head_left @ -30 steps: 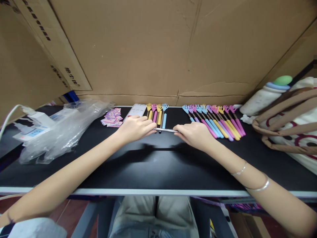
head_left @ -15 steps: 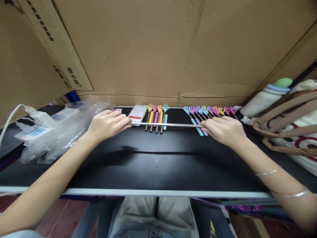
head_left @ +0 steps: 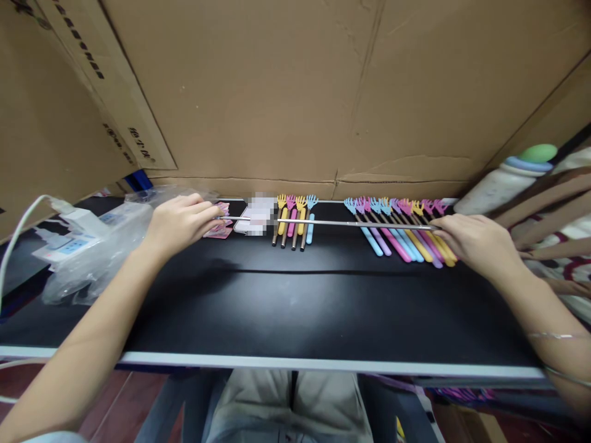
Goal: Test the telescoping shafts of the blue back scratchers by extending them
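Note:
A thin silver telescopic back scratcher is stretched level above the black table. My left hand is closed round one end of it, and my right hand grips the other; both end pieces are hidden in the fingers. Beneath the rod lies a small group of back scratchers with yellow, pink and blue hand-shaped heads. Farther right, a longer row of back scratchers lies side by side, nearest my right hand. A phone, partly blurred out, and pink printed cards lie near my left hand.
Clear plastic bags and a white power strip with plugs occupy the left side. At right stand a white bottle and a fabric bag. Cardboard walls off the back; a pale edge strip borders the table's front.
My hands have moved apart, the right one farther to the right, and the rod between them has become longer. More handles of the right-hand row now show.

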Motion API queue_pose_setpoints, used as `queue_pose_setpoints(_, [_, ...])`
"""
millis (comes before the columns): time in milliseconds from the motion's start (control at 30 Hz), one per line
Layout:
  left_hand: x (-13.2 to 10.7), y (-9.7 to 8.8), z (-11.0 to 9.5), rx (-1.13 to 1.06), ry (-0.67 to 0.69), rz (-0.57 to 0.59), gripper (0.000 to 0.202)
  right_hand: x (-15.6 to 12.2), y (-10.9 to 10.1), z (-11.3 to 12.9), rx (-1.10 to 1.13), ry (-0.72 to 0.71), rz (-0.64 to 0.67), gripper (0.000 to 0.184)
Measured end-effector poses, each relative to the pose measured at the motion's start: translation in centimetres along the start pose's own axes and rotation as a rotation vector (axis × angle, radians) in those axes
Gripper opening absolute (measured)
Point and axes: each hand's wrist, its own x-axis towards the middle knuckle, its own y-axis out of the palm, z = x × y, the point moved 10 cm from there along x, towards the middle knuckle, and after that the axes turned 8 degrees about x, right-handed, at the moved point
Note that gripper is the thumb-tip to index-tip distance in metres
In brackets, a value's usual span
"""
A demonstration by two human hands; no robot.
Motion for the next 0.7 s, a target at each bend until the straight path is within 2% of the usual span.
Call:
queue_pose_setpoints(167, [-0.4, -0.1, 1.0, 0.050, -0.013, 0.004, 0.025, -0.3, 0.3, -1.6, 0.020, 0.026, -0.008, 0.052])
queue_pose_setpoints(300, [-0.7, 0.6, 1.9, 0.054, -0.020, 0.059, 0.029, -0.8, 0.7, -3.4, 0.019, 0.013, -0.011, 0.056])
queue_pose_setpoints(500, [-1.6, 2.1, 4.3, 0.027, -0.173, 0.156, 0.042, -1.8, -0.1, -6.1, 0.032, 0.064, -0.092, 0.052])
queue_pose_setpoints(567, [-1.9, 2.7, 4.7, -0.057, -0.215, 0.181, 0.045, -2.1, 0.2, -7.3, 0.138, 0.140, -0.073, 0.048])
queue_pose_setpoints(700, [-3.0, 4.5, 5.4, -0.355, -0.322, 0.274, 0.046, -2.9, 1.4, -8.8, 0.529, 0.358, 0.026, 0.047])
